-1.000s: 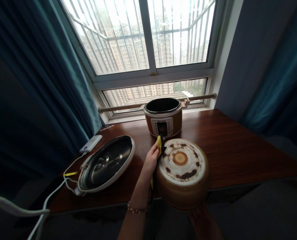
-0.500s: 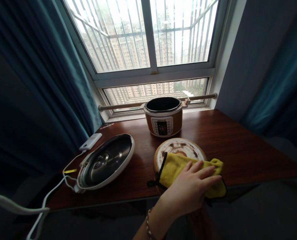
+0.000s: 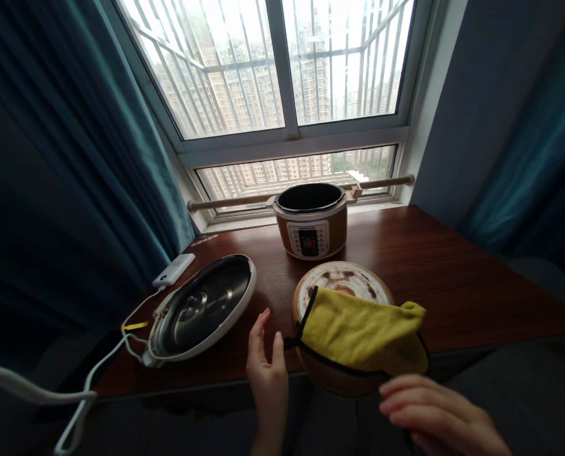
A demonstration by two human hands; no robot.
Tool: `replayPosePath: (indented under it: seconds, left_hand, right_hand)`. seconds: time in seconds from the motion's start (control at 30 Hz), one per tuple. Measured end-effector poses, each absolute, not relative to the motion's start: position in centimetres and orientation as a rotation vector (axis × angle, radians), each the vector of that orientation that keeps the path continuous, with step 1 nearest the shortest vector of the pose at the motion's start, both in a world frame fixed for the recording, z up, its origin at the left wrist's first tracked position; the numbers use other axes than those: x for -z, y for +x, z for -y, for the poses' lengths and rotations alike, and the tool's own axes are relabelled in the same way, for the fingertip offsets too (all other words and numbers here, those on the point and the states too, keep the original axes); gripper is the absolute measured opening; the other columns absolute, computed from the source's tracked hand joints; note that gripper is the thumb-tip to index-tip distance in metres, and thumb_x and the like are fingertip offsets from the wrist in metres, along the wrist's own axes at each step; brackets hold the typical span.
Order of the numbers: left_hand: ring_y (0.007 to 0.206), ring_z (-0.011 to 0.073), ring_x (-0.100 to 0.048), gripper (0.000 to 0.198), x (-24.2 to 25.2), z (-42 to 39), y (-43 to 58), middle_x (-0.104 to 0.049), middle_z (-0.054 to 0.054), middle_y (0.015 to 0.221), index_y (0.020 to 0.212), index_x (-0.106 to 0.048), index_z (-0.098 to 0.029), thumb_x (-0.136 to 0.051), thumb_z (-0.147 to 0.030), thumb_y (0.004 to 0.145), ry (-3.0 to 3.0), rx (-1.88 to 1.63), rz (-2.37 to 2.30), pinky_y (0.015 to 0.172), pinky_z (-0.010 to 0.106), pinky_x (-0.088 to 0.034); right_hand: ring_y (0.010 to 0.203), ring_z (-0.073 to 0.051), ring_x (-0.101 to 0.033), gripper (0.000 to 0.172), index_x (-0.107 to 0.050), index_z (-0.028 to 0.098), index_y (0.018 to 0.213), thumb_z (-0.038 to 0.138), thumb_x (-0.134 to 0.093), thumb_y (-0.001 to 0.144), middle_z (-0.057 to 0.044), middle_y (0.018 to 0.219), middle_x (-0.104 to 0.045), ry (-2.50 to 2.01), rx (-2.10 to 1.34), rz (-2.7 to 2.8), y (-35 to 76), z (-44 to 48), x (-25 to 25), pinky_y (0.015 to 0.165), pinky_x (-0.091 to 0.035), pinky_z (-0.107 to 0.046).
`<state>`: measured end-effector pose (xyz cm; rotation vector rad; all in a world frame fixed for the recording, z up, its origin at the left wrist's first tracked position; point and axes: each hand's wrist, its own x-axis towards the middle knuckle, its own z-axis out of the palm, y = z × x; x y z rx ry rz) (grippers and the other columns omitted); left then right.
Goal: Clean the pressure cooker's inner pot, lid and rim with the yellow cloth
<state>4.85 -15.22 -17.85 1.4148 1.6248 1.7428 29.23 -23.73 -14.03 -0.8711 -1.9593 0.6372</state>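
A yellow cloth (image 3: 363,326) with black edging lies draped over the near side of an upturned round pot (image 3: 332,277), whose pale base has brown stains. My left hand (image 3: 267,370) is left of the pot beside the cloth's black loop, thumb and fingers apart. Whether it touches the loop is hard to tell. Below the cloth's right corner is my right hand (image 3: 441,411), fingers stretched out and holding nothing visible. Behind the pot stands an electric cooker (image 3: 311,231) with a dark inside and a front control panel.
A round electric pan (image 3: 204,310) with a dark inside sits tilted at the left of the wooden table (image 3: 434,272). A white power strip (image 3: 173,269) and white cables (image 3: 90,373) lie at the left edge. A barred window (image 3: 287,136) rises behind, with blue curtains (image 3: 121,126).
My left hand has come off the cloth and moved left beside the pot. My right hand has come into clear view at lower right. The cloth stays draped over the pot.
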Motion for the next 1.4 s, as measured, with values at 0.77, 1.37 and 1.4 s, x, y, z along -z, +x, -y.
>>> replayPosePath:
  seconds: [0.77, 1.37, 1.4]
  left_hand:
    - [0.133, 0.0258, -0.027, 0.048, 19.8, 18.8, 8.3, -0.047, 0.008, 0.134, 0.122, -0.051, -0.021, -0.046, -0.007, 0.077, 2.605, -1.446, -1.447, 0.110, 0.052, -0.007]
    - [0.124, 0.0266, -0.037, 0.032, 18.9, 19.4, 9.2, -0.055, 0.005, 0.119, 0.110, -0.062, -0.030, -0.053, -0.023, 0.079, 2.349, -1.626, -1.569, 0.109, 0.054, -0.010]
    - [0.124, 0.0266, -0.037, 0.034, 19.1, 19.3, 9.1, -0.055, 0.005, 0.120, 0.111, -0.061, -0.029, -0.053, -0.023, 0.079, 2.373, -1.614, -1.572, 0.109, 0.055, -0.008]
  right_hand:
    - [0.114, -0.025, -0.052, 0.045, -0.060, 0.019, 0.115, 0.047, -0.051, 0.082, -0.007, 0.120, -0.059, -1.339, -0.789, 1.275, 32.2, 9.9, 16.6, 0.101, -0.036, -0.039]
    - [0.115, -0.027, -0.051, 0.041, -0.064, 0.020, 0.110, 0.046, -0.050, 0.082, -0.006, 0.118, -0.060, -1.371, -0.628, 1.131, 30.5, 13.3, 17.1, 0.101, -0.036, -0.042]
    - [0.119, -0.026, -0.047, 0.038, -0.063, 0.021, 0.112, 0.042, -0.047, 0.085, -0.005, 0.121, -0.058, -1.372, -0.544, 1.313, 30.2, 13.5, 16.2, 0.104, -0.032, -0.043]
